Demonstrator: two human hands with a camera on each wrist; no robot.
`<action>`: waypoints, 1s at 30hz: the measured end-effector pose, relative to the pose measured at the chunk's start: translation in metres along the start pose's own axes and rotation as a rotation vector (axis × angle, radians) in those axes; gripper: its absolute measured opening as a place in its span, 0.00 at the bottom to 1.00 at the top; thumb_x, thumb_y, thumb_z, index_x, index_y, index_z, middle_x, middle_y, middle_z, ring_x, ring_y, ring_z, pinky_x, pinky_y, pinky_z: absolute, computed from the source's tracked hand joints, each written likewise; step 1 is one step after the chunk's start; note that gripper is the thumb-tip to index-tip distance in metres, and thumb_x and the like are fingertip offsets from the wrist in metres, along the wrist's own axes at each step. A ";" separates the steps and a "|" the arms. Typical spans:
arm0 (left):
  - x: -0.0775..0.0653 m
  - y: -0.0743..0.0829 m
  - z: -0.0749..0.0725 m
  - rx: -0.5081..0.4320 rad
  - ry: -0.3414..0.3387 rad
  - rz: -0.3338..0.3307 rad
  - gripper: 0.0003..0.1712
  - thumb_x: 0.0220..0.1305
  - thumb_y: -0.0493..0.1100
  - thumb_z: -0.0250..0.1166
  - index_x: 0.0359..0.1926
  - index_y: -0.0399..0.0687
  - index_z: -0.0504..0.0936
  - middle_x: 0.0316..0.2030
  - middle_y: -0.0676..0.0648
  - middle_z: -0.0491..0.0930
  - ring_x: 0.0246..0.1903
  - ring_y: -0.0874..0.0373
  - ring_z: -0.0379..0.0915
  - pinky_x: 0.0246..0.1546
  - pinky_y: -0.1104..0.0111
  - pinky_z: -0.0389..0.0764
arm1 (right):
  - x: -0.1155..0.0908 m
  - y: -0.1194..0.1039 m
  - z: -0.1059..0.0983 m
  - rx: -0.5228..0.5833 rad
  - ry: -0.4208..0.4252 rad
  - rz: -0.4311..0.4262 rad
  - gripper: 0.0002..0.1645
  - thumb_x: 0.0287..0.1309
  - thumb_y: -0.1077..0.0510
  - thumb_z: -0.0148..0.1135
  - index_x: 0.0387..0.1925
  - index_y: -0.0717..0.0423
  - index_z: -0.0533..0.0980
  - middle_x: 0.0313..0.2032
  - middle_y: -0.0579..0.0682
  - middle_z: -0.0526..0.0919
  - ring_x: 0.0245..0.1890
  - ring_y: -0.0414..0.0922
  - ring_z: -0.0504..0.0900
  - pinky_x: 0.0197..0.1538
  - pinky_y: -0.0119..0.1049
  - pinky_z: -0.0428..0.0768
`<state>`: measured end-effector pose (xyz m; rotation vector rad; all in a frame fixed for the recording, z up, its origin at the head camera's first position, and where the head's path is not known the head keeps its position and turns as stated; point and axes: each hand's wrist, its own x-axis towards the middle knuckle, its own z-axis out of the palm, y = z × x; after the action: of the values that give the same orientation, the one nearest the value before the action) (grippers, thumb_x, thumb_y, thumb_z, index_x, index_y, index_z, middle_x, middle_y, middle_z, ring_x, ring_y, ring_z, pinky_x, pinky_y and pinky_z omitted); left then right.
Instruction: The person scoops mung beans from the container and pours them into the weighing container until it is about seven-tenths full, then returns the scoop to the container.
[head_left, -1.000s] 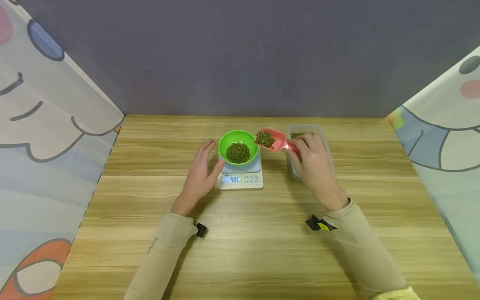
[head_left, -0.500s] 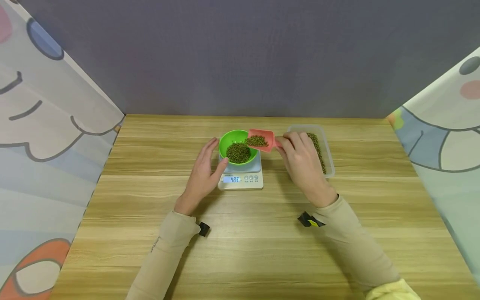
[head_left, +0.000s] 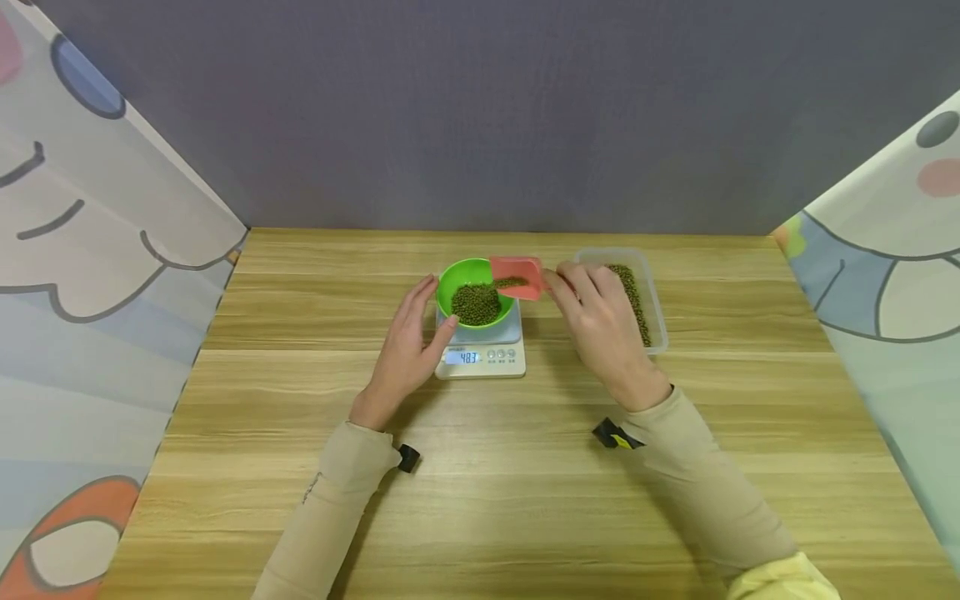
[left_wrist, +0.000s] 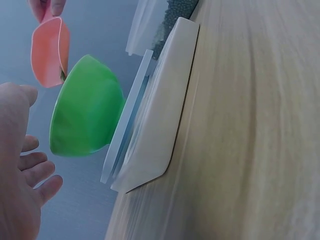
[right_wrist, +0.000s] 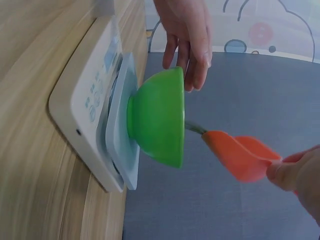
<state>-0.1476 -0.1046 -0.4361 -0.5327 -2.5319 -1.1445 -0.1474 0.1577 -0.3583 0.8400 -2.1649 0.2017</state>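
My right hand (head_left: 603, 329) pinches the handle of a pink scoop (head_left: 527, 271), tilted over the right rim of a green bowl (head_left: 459, 277). Small green beans (head_left: 476, 305) lie in the bowl, and a thin stream of them falls from the scoop's lip in the right wrist view. The bowl stands on a white kitchen scale (head_left: 506, 367), whose display reads 48.3. Beside the bowl's left side is my left hand (head_left: 405, 350), its fingers extended and apart from the bowl in the left wrist view (left_wrist: 25, 170).
Right of the scale, a clear plastic container (head_left: 658, 321) holds more green beans, partly hidden behind my right hand. All stand on a wooden table (head_left: 480, 500), with a grey panel (head_left: 510, 117) along its far edge.
The scoop has moved left over the bowl and tipped, and fewer beans are left in it. My left hand has shifted slightly toward the bowl. The display still reads 48.3.
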 end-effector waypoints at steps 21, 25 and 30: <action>-0.007 -0.003 -0.004 0.034 -0.035 -0.041 0.39 0.68 0.59 0.50 0.70 0.38 0.58 0.70 0.42 0.56 0.68 0.53 0.49 0.67 0.50 0.58 | -0.015 0.007 0.001 0.107 0.179 0.097 0.10 0.50 0.64 0.66 0.37 0.64 0.81 0.35 0.60 0.80 0.37 0.56 0.73 0.41 0.48 0.76; -0.008 -0.006 -0.006 0.040 -0.041 -0.048 0.39 0.68 0.60 0.49 0.70 0.37 0.58 0.70 0.42 0.56 0.68 0.53 0.49 0.66 0.50 0.58 | -0.023 0.013 -0.002 0.133 0.165 0.148 0.11 0.51 0.64 0.66 0.38 0.64 0.81 0.35 0.61 0.80 0.37 0.57 0.73 0.40 0.49 0.74; -0.011 -0.010 -0.007 0.041 -0.041 -0.045 0.39 0.68 0.59 0.50 0.69 0.37 0.58 0.69 0.40 0.58 0.67 0.52 0.50 0.67 0.50 0.58 | -0.035 0.021 -0.003 0.150 0.132 0.213 0.12 0.53 0.64 0.65 0.40 0.65 0.80 0.37 0.62 0.80 0.37 0.57 0.71 0.39 0.49 0.72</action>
<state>-0.1417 -0.1185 -0.4426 -0.4953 -2.6089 -1.1050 -0.1421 0.1924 -0.3790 0.6567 -2.1313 0.5189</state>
